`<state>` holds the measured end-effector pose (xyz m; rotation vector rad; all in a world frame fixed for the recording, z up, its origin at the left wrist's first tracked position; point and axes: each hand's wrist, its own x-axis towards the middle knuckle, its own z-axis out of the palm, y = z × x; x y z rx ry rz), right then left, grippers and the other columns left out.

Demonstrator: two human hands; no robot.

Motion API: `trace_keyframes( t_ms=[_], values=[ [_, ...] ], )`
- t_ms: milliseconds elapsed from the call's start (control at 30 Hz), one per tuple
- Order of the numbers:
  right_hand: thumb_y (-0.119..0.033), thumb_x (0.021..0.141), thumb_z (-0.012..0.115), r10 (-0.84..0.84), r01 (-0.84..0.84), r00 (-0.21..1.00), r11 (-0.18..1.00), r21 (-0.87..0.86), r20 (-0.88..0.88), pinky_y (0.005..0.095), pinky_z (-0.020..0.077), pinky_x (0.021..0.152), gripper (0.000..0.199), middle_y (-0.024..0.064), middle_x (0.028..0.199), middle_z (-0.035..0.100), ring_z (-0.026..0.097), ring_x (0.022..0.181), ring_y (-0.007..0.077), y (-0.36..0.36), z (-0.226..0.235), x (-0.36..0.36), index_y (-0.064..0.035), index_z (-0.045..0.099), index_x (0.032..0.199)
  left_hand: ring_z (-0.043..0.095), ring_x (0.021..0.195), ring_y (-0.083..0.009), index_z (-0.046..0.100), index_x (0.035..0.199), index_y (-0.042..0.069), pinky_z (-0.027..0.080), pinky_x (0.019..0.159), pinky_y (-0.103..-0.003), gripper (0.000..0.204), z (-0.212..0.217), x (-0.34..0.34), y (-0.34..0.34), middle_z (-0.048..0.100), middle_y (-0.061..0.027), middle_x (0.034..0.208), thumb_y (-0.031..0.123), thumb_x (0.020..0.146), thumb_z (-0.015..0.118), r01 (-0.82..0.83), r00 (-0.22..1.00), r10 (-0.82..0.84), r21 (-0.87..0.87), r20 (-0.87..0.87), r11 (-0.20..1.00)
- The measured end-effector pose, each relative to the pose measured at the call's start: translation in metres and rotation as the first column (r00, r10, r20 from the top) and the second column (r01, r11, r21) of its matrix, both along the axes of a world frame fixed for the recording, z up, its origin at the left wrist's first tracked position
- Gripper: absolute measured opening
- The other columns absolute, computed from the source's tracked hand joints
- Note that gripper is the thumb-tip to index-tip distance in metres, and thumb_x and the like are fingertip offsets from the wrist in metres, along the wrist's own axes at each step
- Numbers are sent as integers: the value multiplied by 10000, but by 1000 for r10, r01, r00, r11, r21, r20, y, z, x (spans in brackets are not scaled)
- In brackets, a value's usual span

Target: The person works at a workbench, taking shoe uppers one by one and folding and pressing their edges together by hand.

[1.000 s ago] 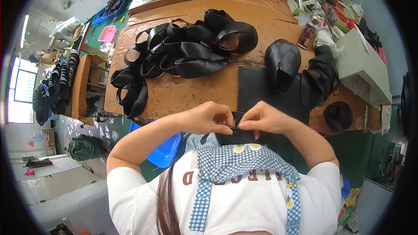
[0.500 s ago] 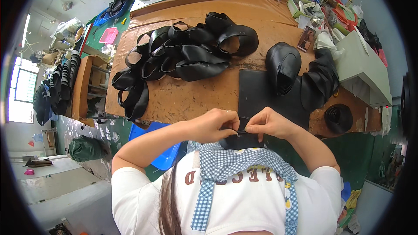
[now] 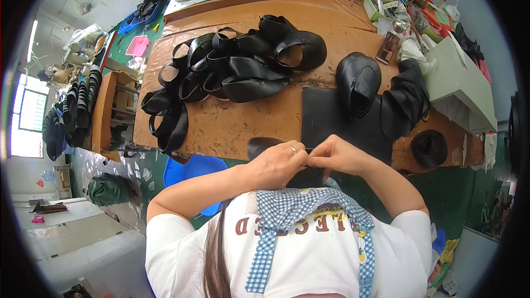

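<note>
At the near edge of the table, close to my body, I hold a black leather shoe upper [image 3: 261, 146]. My left hand [image 3: 276, 163] is closed around it, with the toe-like end sticking out past my knuckles. Against it my right hand [image 3: 338, 155] pinches with thumb and forefinger, the fingertips meeting those of my left. Whatever fine part lies between the fingertips is hidden. A dark flap of the piece shows below my hands. Just beyond lies a flat black mat [image 3: 326, 118].
Many curved black uppers [image 3: 256, 77] lie heaped on the brown table [image 3: 221, 132]. Nested stacks of black pieces [image 3: 359, 80] stand right of centre, with a rolled stack [image 3: 429, 149] farther right. A white box-like cabinet [image 3: 461, 83] borders the right side. A blue tub [image 3: 193, 171] sits below the table.
My left hand has turned and shifted slightly left and down, back of the hand now up. The upper's rounded end has come into view beyond it. My right hand stays nearly in place, still pinching.
</note>
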<state>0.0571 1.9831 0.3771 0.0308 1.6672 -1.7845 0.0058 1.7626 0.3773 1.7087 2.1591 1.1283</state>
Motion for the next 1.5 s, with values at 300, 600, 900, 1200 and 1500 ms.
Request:
trace_keyframes(
  t_ms=[300, 600, 900, 1200, 1500],
  values=[
    [-141, 875, 660, 107, -90, 993, 967, 236, -58, 241, 470, 506, 187, 53, 684, 670, 565, 547, 81, 7, 18, -2, 20, 738, 927, 623, 722, -236, 553, 887, 28, 501, 618, -350, 225, 9, 3, -12, 613, -100, 805, 87, 807, 754, -59, 883, 125, -157, 452, 986],
    [-124, 836, 671, 108, 6, 918, 959, 284, -383, 268, 496, 595, 177, 158, 708, 684, 632, 607, 127, 8, 22, 1, 15, 730, 927, 630, 717, -244, 557, 907, 29, 496, 629, -333, 213, 21, -10, -17, 620, -113, 794, 98, 825, 742, -55, 793, 235, -317, 562, 947],
    [-138, 853, 639, 286, -63, 882, 859, 508, -374, 358, 525, 606, 201, 188, 724, 682, 677, 630, 278, -18, 32, 1, 18, 721, 949, 602, 795, -293, 532, 925, 42, 495, 671, -394, 236, -8, 8, -11, 575, -110, 873, 123, 819, 728, -73, 997, 75, -87, 20, 994],
    [-104, 906, 623, 101, -88, 994, 976, 197, -53, 230, 542, 548, 190, 71, 795, 695, 612, 597, 93, -4, 0, -2, 49, 719, 965, 615, 807, -293, 534, 947, 37, 490, 695, -374, 214, -15, 12, -7, 601, -114, 878, 128, 860, 708, -91, 994, 95, -68, 56, 994],
    [-139, 906, 643, 112, -103, 991, 988, 113, -77, 245, 554, 564, 215, 75, 825, 692, 613, 669, 98, 1, 0, -1, 47, 720, 984, 594, 791, -276, 549, 899, 43, 444, 805, -375, 207, -5, 1, -19, 578, -108, 826, 142, 814, 709, -24, 798, 167, -247, 579, 969]
  ],
)
